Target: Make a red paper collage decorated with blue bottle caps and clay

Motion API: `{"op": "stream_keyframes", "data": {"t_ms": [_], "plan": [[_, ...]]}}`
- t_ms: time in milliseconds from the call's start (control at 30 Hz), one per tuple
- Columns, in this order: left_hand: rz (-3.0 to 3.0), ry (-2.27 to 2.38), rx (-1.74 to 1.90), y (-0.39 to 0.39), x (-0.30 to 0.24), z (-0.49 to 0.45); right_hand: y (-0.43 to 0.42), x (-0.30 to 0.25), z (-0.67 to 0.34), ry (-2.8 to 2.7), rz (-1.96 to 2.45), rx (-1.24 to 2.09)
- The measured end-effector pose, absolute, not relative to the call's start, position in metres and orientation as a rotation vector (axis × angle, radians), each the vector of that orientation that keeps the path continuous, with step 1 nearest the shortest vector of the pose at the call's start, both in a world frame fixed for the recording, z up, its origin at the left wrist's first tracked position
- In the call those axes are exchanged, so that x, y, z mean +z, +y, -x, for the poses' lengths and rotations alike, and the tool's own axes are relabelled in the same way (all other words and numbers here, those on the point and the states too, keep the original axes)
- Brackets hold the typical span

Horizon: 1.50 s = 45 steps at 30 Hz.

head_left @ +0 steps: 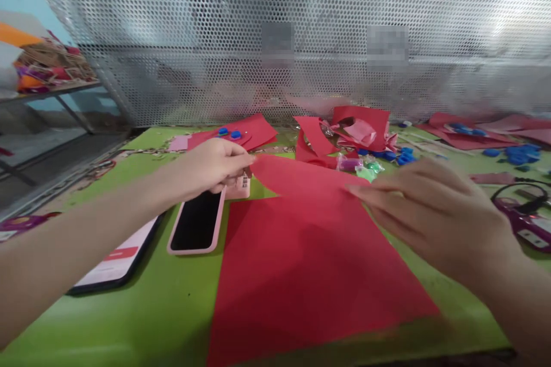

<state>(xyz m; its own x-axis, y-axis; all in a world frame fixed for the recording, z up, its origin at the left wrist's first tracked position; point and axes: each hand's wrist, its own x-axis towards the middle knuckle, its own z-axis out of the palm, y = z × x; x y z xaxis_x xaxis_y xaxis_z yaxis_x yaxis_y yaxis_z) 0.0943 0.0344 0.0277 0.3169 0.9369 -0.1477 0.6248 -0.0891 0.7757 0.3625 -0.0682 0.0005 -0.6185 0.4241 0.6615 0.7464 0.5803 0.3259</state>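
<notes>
A large sheet of red paper (318,275) lies across the green table in front of me. Over its far edge is a red paper piece (297,175) with a curved left side; whether it is joined to the sheet, I cannot tell. My left hand (215,165) pinches the left tip of this piece between thumb and fingers. At its right end, the fingertips of my right hand (430,212) close on the paper's edge, slightly blurred by motion. Just below my left hand lies a pink-framed phone (196,223), screen dark.
A larger device with a lit screen (116,258) lies under my left forearm. Red paper scraps (318,135), small blue pieces (520,153) and wrapped bits (348,163) are scattered at the back, before a perforated metal panel (215,40). A purple power strip (527,223) sits at right.
</notes>
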Motion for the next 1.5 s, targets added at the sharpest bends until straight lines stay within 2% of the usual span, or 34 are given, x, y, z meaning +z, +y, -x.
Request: {"op": "stream_keyframes", "data": {"t_ms": [267,600,1133,1500], "plan": [[-2.249,1.436,0.814,-0.027,-0.024,-0.095,-0.102,-0.053,-0.37,-2.36,0.778,-0.938],[-2.26,1.487,0.734,-0.039,-0.074,-0.096,-0.112,-0.076,-0.368,-2.39,0.757,-0.904],[-2.129,1.526,0.584,-0.044,-0.088,-0.083,-0.13,-0.099,-0.346,-2.291,0.971,-0.767],[-2.083,1.554,0.501,-0.045,-0.085,-0.083,-0.135,-0.11,-0.34,-2.234,0.982,-0.849]]}}
